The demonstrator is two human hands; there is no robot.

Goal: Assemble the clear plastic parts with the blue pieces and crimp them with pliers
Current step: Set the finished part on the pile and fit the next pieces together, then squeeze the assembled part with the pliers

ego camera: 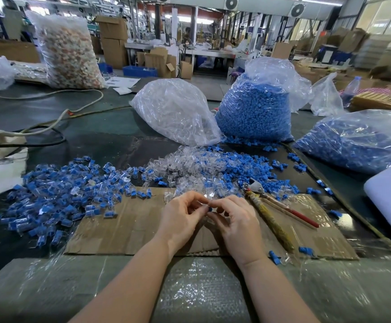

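Just below the centre of the frame, the left hand and the right hand are meeting fingertip to fingertip above the sheet of cardboard, and the step in hand looks like the mating of one pair: the left fingers are curling round a clear plastic part, glinting at their tips, while the right thumb and forefinger are pinching a small blue piece right against it. Both hands are therefore closing on small parts, neither one lying slack. The blue piece is showing only as a speck between the fingertips, so which way it is pointing cannot be told for sure; judging by how the hands are facing, the long axis of the pair is probably running left to right across the frame, the blue piece going in from the right. The pliers are lying untouched just right of the right hand, jaws toward the loose heap of clear and blue parts at centre, handles trailing toward the lower right. The next move probably calls for pressing the piece fully home, then freeing the right hand to reach for the pliers. Assembled units are lying heaped at centre left on the worktop.
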